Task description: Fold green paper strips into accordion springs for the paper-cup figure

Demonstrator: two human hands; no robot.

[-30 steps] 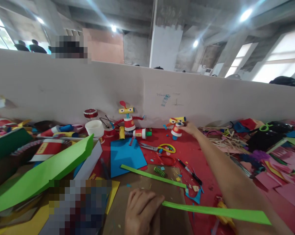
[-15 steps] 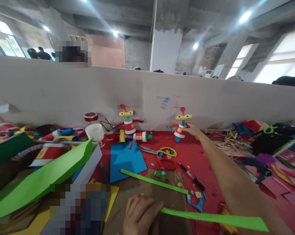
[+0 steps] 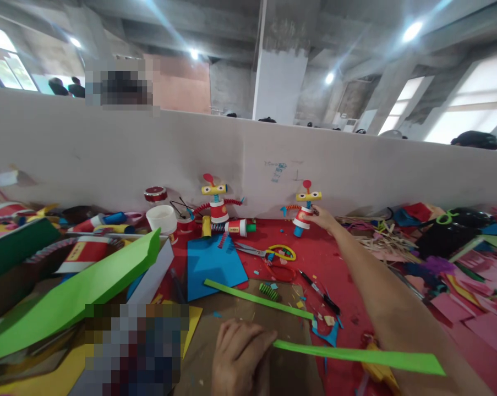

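My left hand [image 3: 242, 355] is closed at the bottom middle, pinching one end of a green paper strip [image 3: 355, 355] that stretches to the right. My right hand [image 3: 321, 218] reaches far forward, its fingers closed on the side of a paper-cup robot figure [image 3: 302, 215]. That figure has a yellow tube head with eyes, a red disc on top and an orange spring arm; it tilts slightly. A second green strip [image 3: 258, 298] and a coiled green paper spring [image 3: 268, 291] lie beyond my left hand. Which part of the figure my right fingers grip is partly hidden.
Another robot figure [image 3: 218, 210] stands at the back, a third lying before it. Yellow-handled scissors [image 3: 279, 252], a black pen [image 3: 320, 292] and blue paper [image 3: 213, 269] are mid-table. A white cup [image 3: 161, 219] stands left; pink paper [image 3: 454, 308] is piled right. A white partition [image 3: 149, 146] runs behind.
The figure in my right hand has tipped a little, its base shifting left. My left hand still pinches the strip and has moved slightly right in the view.
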